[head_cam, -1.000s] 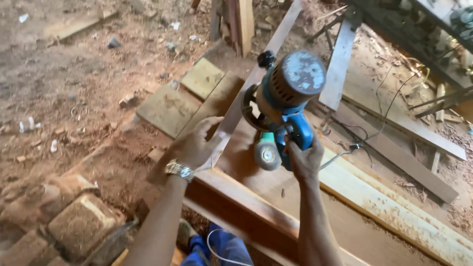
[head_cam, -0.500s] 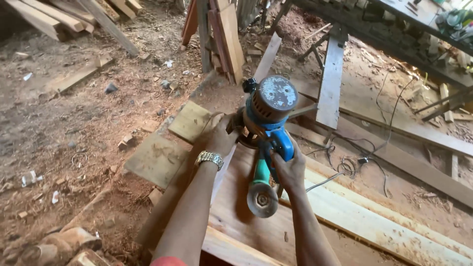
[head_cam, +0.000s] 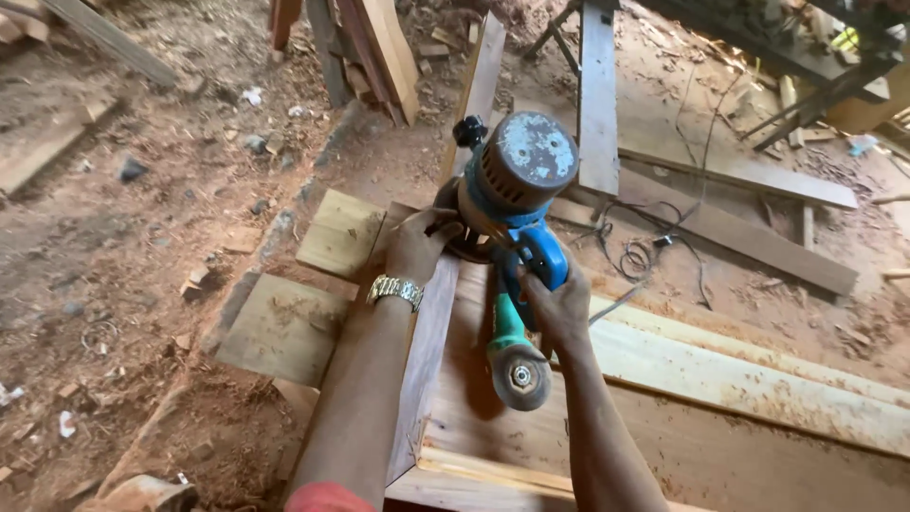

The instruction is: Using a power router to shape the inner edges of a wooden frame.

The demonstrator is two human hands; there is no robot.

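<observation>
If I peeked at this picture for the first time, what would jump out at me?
First you'd spot the big blue and green power tool with a round metal top, right in the middle over the reddish wooden frame. The right hand grips its blue handle, and the left hand, with a shiny metal wristwatch, steadies its base. All around lie pale wooden planks and sawdusty red dirt.

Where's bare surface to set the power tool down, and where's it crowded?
Free: the reddish panel right of the right hand, below the pale plank; also the pale square board left of the left hand. Crowded: around the blue power tool, where both hands grip, and the cable tangle beyond.
</observation>
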